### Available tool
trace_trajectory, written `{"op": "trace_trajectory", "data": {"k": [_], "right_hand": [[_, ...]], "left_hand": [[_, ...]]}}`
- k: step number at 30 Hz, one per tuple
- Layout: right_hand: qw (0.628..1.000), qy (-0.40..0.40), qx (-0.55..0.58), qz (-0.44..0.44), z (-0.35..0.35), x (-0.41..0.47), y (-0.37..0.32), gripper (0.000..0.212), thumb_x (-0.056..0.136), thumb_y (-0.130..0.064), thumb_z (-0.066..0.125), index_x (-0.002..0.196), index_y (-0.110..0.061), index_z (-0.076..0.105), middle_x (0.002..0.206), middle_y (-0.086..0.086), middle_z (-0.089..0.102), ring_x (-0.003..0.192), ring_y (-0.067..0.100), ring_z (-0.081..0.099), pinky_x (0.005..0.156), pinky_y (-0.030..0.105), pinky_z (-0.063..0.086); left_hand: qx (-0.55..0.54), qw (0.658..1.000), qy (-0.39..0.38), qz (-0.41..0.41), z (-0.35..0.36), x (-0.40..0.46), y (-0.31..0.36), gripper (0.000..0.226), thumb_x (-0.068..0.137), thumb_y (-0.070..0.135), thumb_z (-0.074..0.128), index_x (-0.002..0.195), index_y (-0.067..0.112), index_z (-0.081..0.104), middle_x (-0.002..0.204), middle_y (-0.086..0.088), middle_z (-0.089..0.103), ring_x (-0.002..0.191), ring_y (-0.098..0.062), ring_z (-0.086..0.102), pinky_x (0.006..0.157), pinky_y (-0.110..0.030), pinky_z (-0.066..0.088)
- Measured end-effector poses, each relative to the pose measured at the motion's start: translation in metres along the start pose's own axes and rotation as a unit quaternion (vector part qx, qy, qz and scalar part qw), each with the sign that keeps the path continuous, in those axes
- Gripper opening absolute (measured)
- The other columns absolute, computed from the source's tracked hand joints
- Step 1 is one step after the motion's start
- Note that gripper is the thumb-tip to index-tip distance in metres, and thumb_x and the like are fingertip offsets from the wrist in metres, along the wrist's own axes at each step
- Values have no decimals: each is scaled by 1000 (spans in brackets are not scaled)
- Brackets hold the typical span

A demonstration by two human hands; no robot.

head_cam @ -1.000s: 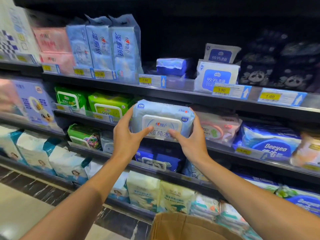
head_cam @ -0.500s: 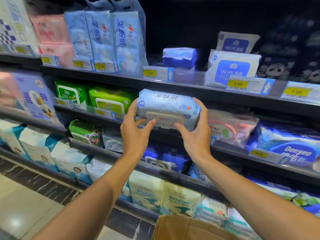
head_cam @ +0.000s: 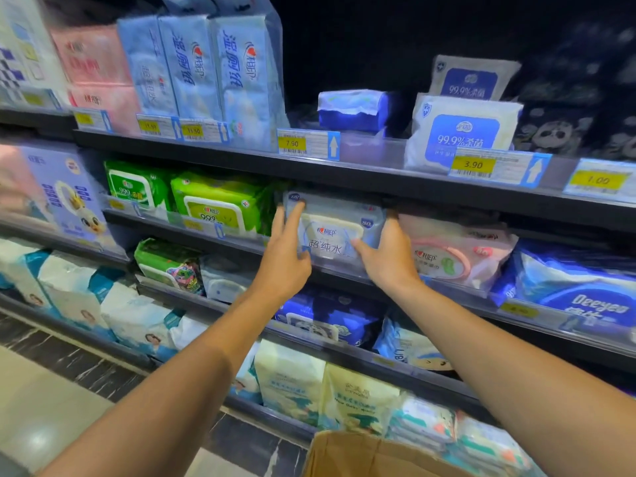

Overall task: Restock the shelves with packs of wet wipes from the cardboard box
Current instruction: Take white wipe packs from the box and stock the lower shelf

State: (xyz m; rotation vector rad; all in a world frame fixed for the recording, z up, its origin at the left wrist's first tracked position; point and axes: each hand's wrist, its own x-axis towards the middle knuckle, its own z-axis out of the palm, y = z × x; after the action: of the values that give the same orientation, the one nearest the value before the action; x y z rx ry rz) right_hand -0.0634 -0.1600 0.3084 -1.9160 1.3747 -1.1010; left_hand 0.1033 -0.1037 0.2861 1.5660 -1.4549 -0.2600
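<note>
— Arms?
— Both stretched forward and up to the second shelf point(head_cam: 241, 247), wrists bent back a little.
— Left hand point(head_cam: 284, 256)?
— Against the left end of the pale blue pack of wet wipes point(head_cam: 339, 232); fingers nearly straight, spread, pointing up, touching the wrapper without curling round it.
— Right hand point(head_cam: 387, 258)?
— At the pack's right end; thumb laid along the lower front, fingers mostly hidden behind the palm, looking extended against the side.
— The pack?
— On the shelf, upright behind a clear front rail, between green packs point(head_cam: 220, 204) and a pink pack point(head_cam: 454, 251). Soft glossy film, rounded corners, pale rectangular flip lid.
— Box?
— Brown cardboard box point(head_cam: 364, 456), matte, at the bottom edge.
</note>
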Motion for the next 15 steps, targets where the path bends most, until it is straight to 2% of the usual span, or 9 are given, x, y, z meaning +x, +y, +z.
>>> {"op": "trace_trajectory", "data": {"k": [2, 4, 6, 9, 11, 13, 15], "right_hand": [[1000, -5, 8, -15, -5, -6, 1, 36, 91, -20, 71, 117, -9, 49, 112, 7, 61, 100, 24, 59, 81, 34, 48], [998, -8, 25, -48, -11, -17, 7, 47, 88, -19, 72, 128, -15, 49, 122, 0, 63, 108, 17, 60, 88, 32, 49], [996, -20, 32, -83, -19, -30, 17, 55, 88, -21, 72, 137, -23, 46, 131, -6, 61, 118, 12, 59, 98, 35, 50], [990, -26, -62, -127, -37, -46, 32, 59, 92, -30, 67, 146, -28, 42, 146, -13, 49, 133, 7, 46, 107, 27, 39], [976, -11, -145, -160, -55, -52, 42, 55, 94, -36, 63, 145, -28, 44, 148, -13, 47, 136, 9, 42, 109, 25, 32], [961, 9, -213, -177, -71, -57, 53, 52, 94, -43, 61, 142, -26, 50, 146, -10, 50, 136, 11, 42, 114, 30, 30], [947, 27, -268, -176, -82, -61, 60, 52, 94, -52, 56, 139, -28, 53, 147, -10, 49, 136, 14, 39, 113, 41, 36]], "left_hand": [[36, 999, 8, 10, 3, -6, 2, 82, 94, 1, 58, 158, 33, 16, 167, -2, -7, 143, -9, 16, 89, -11, 31], [60, 998, 23, 25, 7, -13, 2, 80, 96, 11, 60, 158, 33, 15, 167, 1, -11, 151, -13, 5, 100, -14, 27], [98, 993, 28, 54, 12, -20, -3, 73, 96, 18, 62, 156, 29, 23, 166, 0, -10, 154, -18, -2, 113, -24, 21], [195, 972, 6, 131, 18, -31, -9, 62, 96, 21, 61, 153, 23, 35, 166, -3, 4, 153, -27, 6, 119, -43, 25], [255, 948, -9, 191, 21, -37, -6, 55, 98, 25, 56, 151, 24, 39, 165, -1, 15, 151, -32, 17, 119, -51, 28], [299, 930, -18, 216, 23, -38, 2, 52, 98, 32, 48, 150, 26, 42, 162, -1, 27, 148, -35, 26, 115, -54, 31], [323, 926, -31, 195, 28, -36, 13, 57, 95, 39, 44, 150, 27, 41, 160, -2, 32, 143, -37, 33, 112, -54, 35]]}}
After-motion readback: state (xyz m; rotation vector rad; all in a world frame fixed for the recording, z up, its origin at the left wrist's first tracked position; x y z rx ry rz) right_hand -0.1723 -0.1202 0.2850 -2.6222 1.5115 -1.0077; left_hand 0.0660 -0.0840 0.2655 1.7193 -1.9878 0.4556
